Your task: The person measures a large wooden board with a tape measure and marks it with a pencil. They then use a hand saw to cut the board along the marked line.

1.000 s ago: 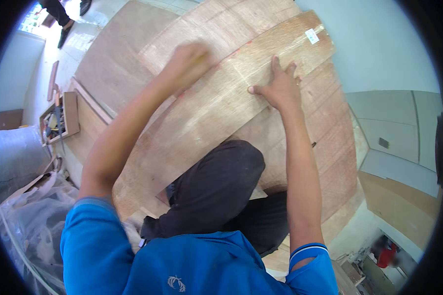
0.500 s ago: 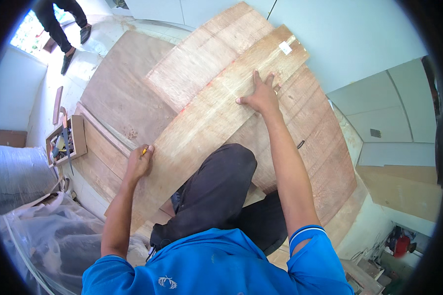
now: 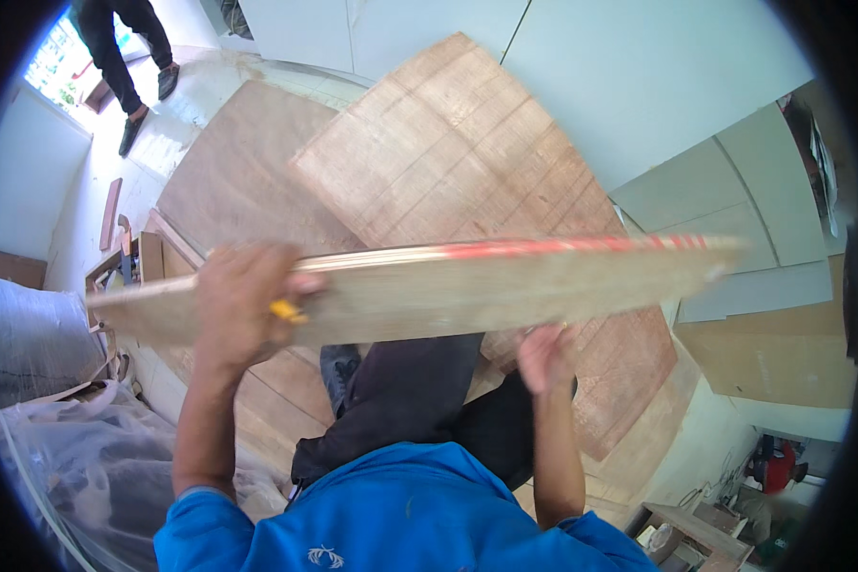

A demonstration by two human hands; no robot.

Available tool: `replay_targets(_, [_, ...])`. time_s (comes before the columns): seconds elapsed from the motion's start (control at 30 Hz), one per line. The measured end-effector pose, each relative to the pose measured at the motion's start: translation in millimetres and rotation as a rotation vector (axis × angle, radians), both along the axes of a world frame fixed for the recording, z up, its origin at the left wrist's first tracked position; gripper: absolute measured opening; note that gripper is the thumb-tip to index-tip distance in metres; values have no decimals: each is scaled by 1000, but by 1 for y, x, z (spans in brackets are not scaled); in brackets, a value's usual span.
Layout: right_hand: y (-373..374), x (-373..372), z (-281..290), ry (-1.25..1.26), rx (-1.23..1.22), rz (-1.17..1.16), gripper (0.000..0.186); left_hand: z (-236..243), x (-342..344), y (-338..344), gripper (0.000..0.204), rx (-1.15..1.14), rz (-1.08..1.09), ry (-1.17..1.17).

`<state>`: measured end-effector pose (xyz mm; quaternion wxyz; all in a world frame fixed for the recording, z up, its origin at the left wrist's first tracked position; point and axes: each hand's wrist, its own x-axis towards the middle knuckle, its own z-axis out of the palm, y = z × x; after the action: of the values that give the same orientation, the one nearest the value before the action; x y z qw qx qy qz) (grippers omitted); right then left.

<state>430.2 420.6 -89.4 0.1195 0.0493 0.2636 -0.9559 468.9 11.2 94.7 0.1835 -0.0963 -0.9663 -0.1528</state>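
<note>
Over legs, board clasped in left grip; right grip at lower edge, hold unclear.

10 o'clock: person standing, only legs in view. Between 9 and 10: reddish wood strip, lying on floor. 9: toolbox, film-wrapped bundle near it. 8: crumpled plastic sheet. 3: brown board. 4: red object, blurred.
</note>
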Motion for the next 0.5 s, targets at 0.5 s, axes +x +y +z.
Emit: replay_targets(0.5, [101, 58, -33, -229, 161, -798, 53, 53, -126, 257, 26, 64, -951, 333])
